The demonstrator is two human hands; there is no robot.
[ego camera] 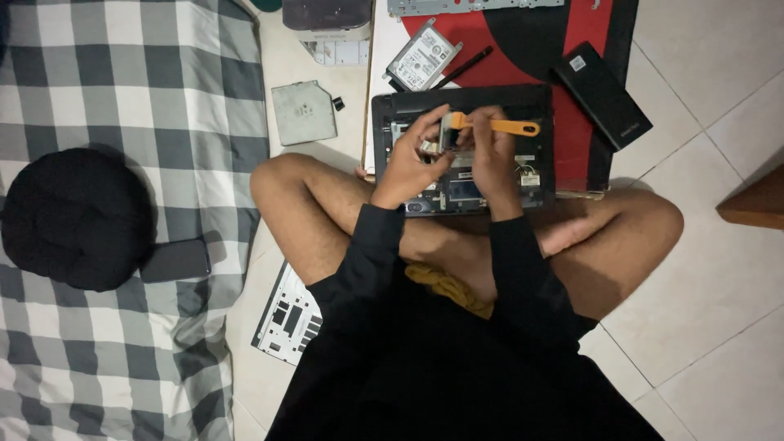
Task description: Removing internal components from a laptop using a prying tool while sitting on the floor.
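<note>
Two hands, left hand (408,163), right hand (492,155), gripping orange-handled brush (490,126), bristles pale, over opened laptop (465,175)

Dim indoor light, soft picture

I see the room dimly lit, with pale tiles (719,269) greyish and my dark sleeves nearly featureless. Soft shadows sit under my legs and beside the black cushion (73,216). Fine detail is slightly smeared and grainy.

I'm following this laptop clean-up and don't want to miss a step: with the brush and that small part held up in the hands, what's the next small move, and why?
Probably a short brush stroke across the small part. The right hand holds the orange-handled brush with its bristles against the small part pinched in the left hand, both raised over the opened laptop. What the part is cannot be told.
</note>
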